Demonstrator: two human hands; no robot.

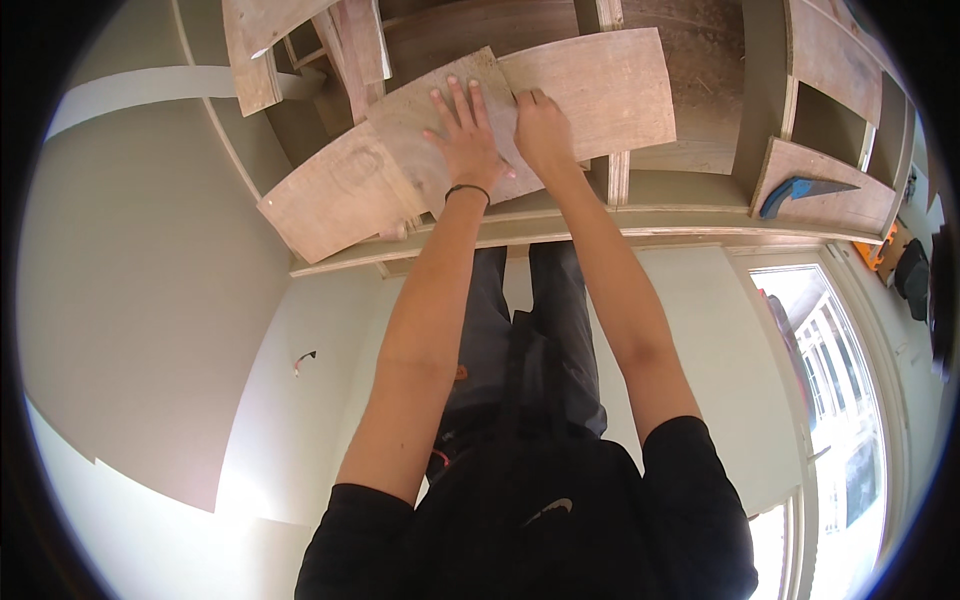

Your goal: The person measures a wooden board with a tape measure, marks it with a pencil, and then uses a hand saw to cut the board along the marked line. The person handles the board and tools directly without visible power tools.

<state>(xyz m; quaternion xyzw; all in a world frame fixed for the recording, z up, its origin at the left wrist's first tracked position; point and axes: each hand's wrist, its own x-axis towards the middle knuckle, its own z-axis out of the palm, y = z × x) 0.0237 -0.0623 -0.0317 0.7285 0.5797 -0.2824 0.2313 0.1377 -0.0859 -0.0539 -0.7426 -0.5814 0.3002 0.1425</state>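
My left hand [468, 140] lies on a square piece of plywood [405, 110], fingers spread and palm down, with a dark band round the wrist. This piece overlaps a long plywood board [330, 195] on its left and another plywood board [600, 92] on its right. Close beside it, my right hand [543, 130] is closed at the right edge of the square piece, over the right board. Its fingers are curled, and whatever they hold, if anything, is hidden. The boards rest across an open wooden frame [640, 190].
A handsaw [800, 192] with a blue handle lies on a plywood piece at the right. More plywood pieces [835, 65] rest on the frame at the far right, others [350, 50] at the far left. A glazed door [830, 380] stands at the right, and wires [304, 362] poke from the wall.
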